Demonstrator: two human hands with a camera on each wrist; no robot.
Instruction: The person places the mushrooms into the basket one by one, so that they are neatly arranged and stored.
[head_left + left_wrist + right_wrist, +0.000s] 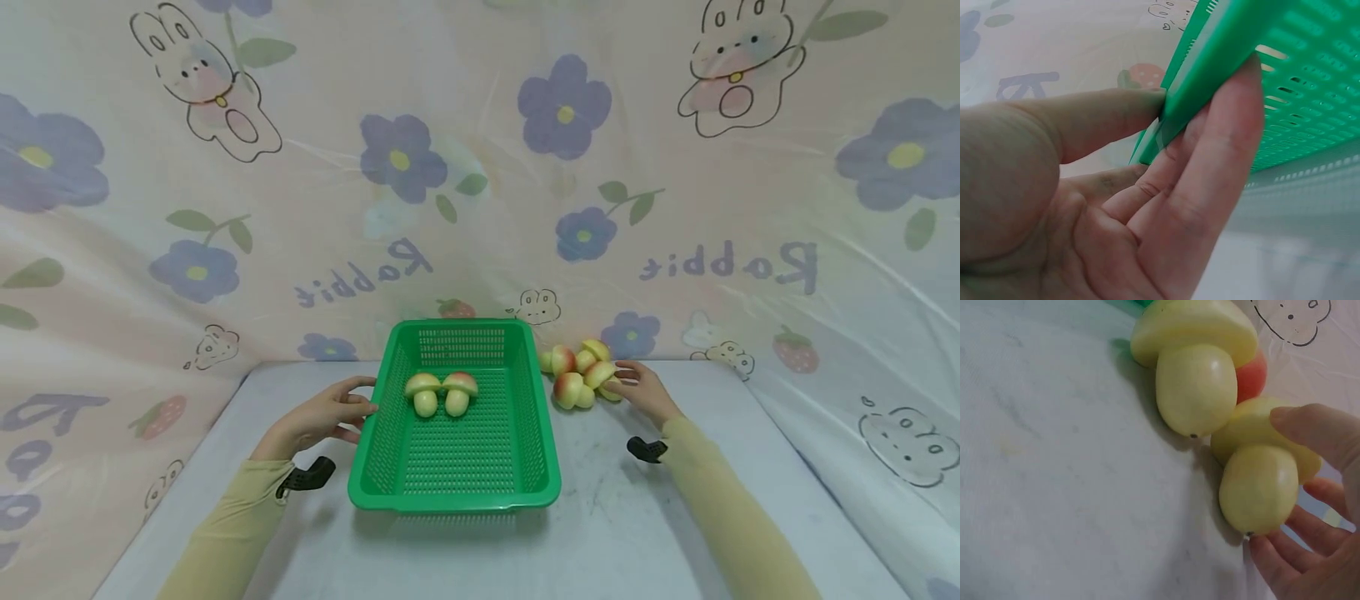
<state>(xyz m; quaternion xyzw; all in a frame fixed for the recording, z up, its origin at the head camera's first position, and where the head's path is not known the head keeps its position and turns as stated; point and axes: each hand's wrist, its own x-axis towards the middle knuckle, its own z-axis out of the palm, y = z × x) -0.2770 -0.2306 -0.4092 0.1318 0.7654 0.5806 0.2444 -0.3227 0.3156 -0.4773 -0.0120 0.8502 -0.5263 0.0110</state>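
Observation:
A green plastic basket with slotted walls stands on the table, and two toy mushrooms lie in its back part. At the basket's left rim my left hand holds on, with the thumb against the rim and the fingers under it. My right hand is at the right edge of a pile of yellow and red toy mushrooms. In the right wrist view its thumb lies on the cap of one toy mushroom, with the other fingers around the far side.
The pile sits right beside the basket's back right corner. Another toy mushroom lies close to the gripped one. Behind the white table hangs a curtain printed with rabbits and flowers.

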